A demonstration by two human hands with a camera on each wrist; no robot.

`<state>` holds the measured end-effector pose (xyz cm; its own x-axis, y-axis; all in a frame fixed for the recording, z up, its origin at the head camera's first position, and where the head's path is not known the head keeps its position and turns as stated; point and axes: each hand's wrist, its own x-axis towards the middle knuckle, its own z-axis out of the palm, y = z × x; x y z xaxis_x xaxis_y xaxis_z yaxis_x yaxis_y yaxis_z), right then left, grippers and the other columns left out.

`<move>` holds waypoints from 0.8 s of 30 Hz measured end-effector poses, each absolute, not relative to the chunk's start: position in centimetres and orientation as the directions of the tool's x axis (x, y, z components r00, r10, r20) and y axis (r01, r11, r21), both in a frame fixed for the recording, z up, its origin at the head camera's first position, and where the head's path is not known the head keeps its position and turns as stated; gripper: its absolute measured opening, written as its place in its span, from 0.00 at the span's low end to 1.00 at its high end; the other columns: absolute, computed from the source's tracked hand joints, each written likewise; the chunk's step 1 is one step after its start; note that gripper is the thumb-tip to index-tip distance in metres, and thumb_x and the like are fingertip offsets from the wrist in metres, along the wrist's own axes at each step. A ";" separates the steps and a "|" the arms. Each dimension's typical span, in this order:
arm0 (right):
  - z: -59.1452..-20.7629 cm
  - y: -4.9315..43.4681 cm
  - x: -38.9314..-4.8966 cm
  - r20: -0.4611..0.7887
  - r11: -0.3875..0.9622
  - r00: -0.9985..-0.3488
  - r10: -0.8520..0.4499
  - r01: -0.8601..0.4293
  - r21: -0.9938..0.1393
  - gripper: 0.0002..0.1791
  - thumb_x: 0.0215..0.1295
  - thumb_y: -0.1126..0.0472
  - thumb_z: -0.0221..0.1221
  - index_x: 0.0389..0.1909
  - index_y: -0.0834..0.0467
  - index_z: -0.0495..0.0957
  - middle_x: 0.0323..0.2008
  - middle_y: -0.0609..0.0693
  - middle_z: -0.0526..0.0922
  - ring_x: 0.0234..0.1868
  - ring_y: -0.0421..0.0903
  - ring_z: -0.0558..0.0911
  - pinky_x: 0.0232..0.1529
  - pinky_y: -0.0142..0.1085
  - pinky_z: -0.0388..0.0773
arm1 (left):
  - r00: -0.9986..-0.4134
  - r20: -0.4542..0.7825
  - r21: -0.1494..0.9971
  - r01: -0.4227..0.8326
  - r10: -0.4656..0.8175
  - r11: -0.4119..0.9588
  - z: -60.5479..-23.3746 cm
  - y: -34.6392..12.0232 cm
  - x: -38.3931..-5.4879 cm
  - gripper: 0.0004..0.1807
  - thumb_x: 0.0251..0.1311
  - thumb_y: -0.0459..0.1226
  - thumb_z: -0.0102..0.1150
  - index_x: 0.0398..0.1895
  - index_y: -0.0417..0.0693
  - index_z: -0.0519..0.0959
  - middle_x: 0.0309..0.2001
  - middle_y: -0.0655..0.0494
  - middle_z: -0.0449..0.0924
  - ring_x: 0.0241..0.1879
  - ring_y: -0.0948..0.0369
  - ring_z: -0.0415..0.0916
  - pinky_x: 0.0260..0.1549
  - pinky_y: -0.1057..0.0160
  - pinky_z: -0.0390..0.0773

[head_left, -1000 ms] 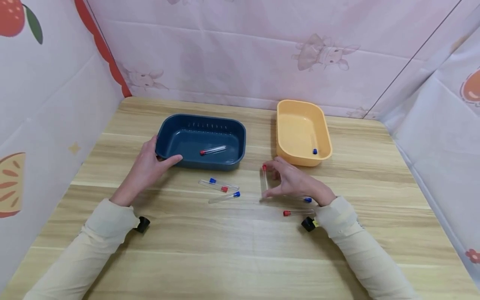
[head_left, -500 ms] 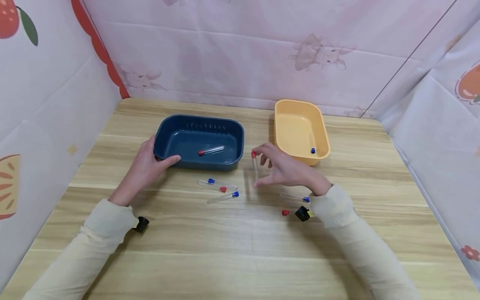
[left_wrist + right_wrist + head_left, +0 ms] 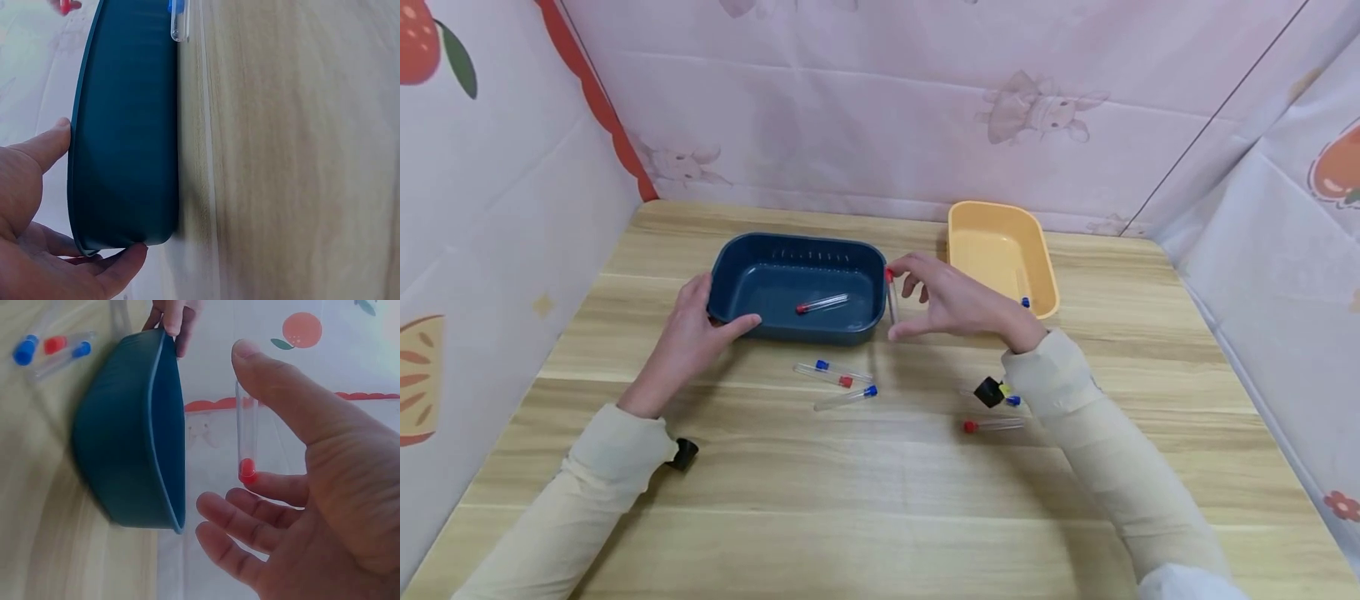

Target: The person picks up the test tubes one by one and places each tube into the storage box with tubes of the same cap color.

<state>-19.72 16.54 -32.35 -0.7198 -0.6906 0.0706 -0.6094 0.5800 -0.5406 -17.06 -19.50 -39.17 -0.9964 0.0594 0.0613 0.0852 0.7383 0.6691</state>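
Observation:
My right hand [image 3: 955, 302] pinches a clear test tube with a red cap [image 3: 247, 434] lengthwise, thumb at its bare end and index finger at the cap. In the head view this tube stands right at the right rim of the dark blue basin [image 3: 808, 332]. Gripping the basin's left end is my left hand [image 3: 688, 333], thumb at the front rim and fingers round the corner. Inside the basin lies another red-capped test tube [image 3: 823, 303]. Just in front of it, a blue-capped tube [image 3: 848, 397] lies beside a crossed red- and blue-capped pair.
A yellow basin [image 3: 1049, 279] stands at the back right, a blue-capped tube [image 3: 1025, 301] in it, partly hidden by my right hand. Nearer me lie a red-capped tube [image 3: 998, 425] and a blue-capped one [image 3: 1013, 401], the latter partly behind my wrist camera.
My right hand has carried the red-capped test tube left and away from me, from in front of the yellow basin to the blue basin's right rim. My left hand keeps its place.

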 end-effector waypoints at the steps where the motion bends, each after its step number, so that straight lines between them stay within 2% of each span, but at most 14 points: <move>1: -32.3 16.5 -19.9 0.077 0.577 -0.721 -0.689 -0.609 -0.545 0.49 0.43 0.35 0.67 0.62 0.58 0.64 0.52 0.47 0.70 0.45 0.43 0.74 0.42 0.34 0.75 | -0.996 0.061 0.667 0.085 0.059 0.740 -39.2 -19.5 -17.1 0.57 0.50 0.64 0.55 0.73 0.41 0.43 0.71 0.39 0.40 0.63 0.40 0.51 0.55 0.37 0.60; 7: -32.0 16.1 -20.9 0.111 0.565 -0.724 -0.681 -0.616 -0.549 0.48 0.43 0.36 0.68 0.62 0.58 0.65 0.52 0.46 0.70 0.44 0.44 0.75 0.40 0.32 0.75 | -0.995 0.069 0.667 0.100 0.072 0.739 -39.2 -19.4 -17.2 0.56 0.52 0.62 0.56 0.73 0.41 0.42 0.71 0.39 0.39 0.65 0.40 0.49 0.56 0.36 0.58; 12: -31.7 15.2 -21.5 0.089 0.577 -0.734 -0.674 -0.597 -0.557 0.49 0.43 0.35 0.67 0.63 0.57 0.64 0.53 0.46 0.69 0.46 0.43 0.73 0.43 0.35 0.75 | -0.997 0.053 0.661 0.081 0.061 0.746 -39.4 -19.7 -16.8 0.58 0.52 0.64 0.54 0.73 0.40 0.40 0.72 0.39 0.38 0.66 0.40 0.46 0.57 0.36 0.56; 24: -30.8 13.1 -22.8 0.089 0.545 -0.709 -0.699 -0.609 -0.576 0.48 0.45 0.37 0.67 0.64 0.57 0.63 0.55 0.46 0.66 0.50 0.46 0.72 0.45 0.36 0.75 | -0.998 0.044 0.648 0.067 0.050 0.759 -39.5 -20.0 -16.4 0.59 0.52 0.66 0.52 0.72 0.37 0.39 0.72 0.38 0.35 0.68 0.40 0.42 0.58 0.36 0.53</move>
